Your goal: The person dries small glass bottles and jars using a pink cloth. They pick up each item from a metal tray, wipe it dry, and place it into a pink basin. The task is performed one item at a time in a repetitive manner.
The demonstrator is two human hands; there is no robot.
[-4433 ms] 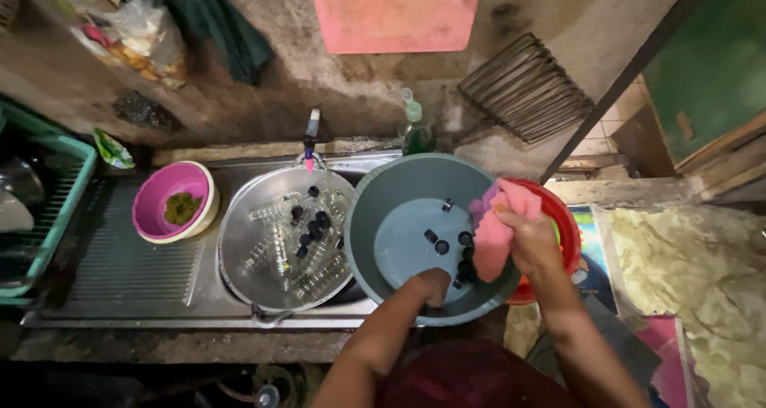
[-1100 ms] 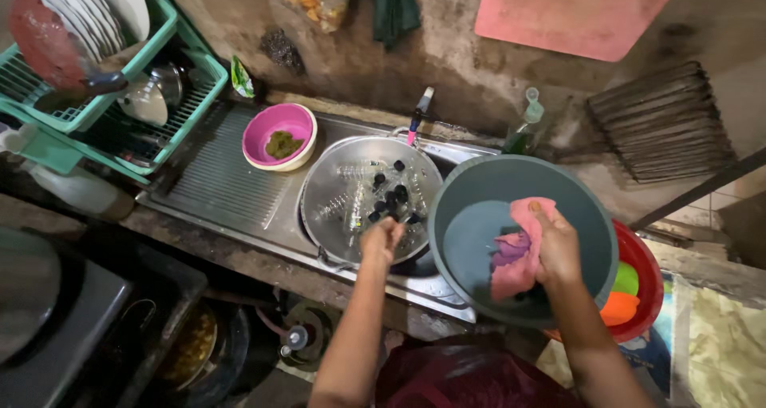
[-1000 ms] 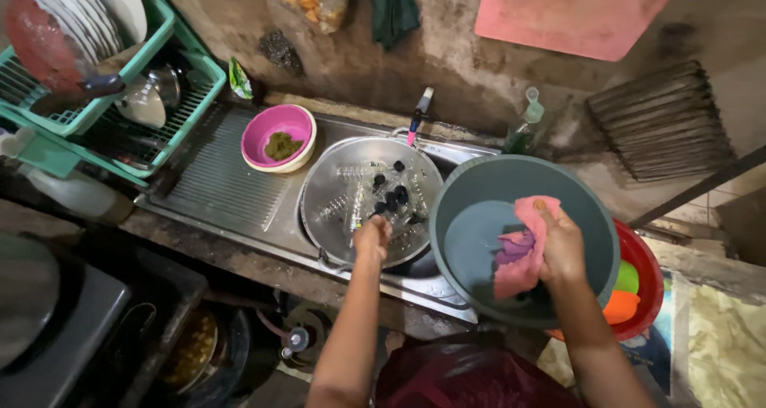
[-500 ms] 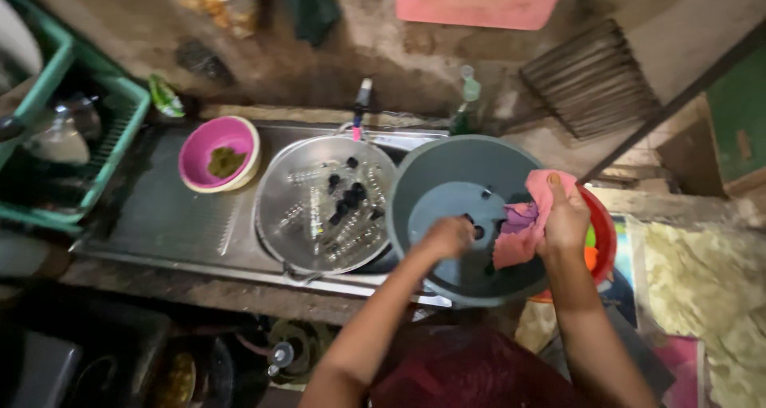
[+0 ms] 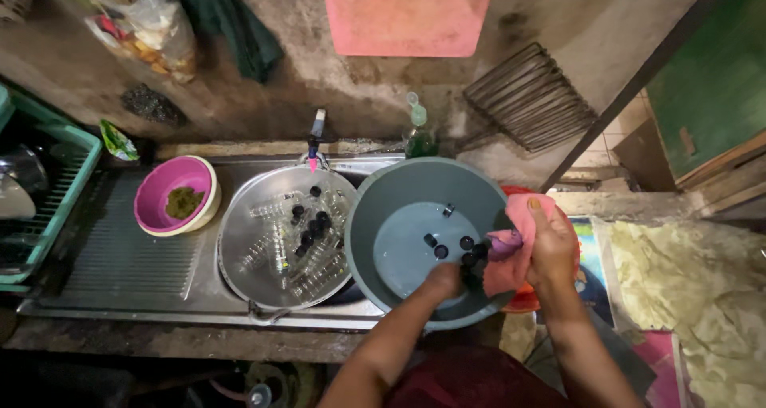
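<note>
Grey basin (image 5: 375, 216) hangs off the sink's (image 5: 120, 272) right edge, jammed against the steel bowl (image 5: 239, 240) of little bottles on its left, so not much room. Left hand (image 5: 444, 280) is curled down in the basin among the dark caps (image 5: 467, 243); can't tell what it's pinching. Right hand (image 5: 552, 244) clutches a pink cloth (image 5: 511, 252) over the rim. Rough, stained concrete wall behind.

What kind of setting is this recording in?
Most likely a home kitchen's dishwashing corner. A steel sink unit with a tap holds a metal basin of small bottles. A green dish rack stands at the far left. The left hand reaches into a grey tub; the right hand holds a pink cloth.
</note>
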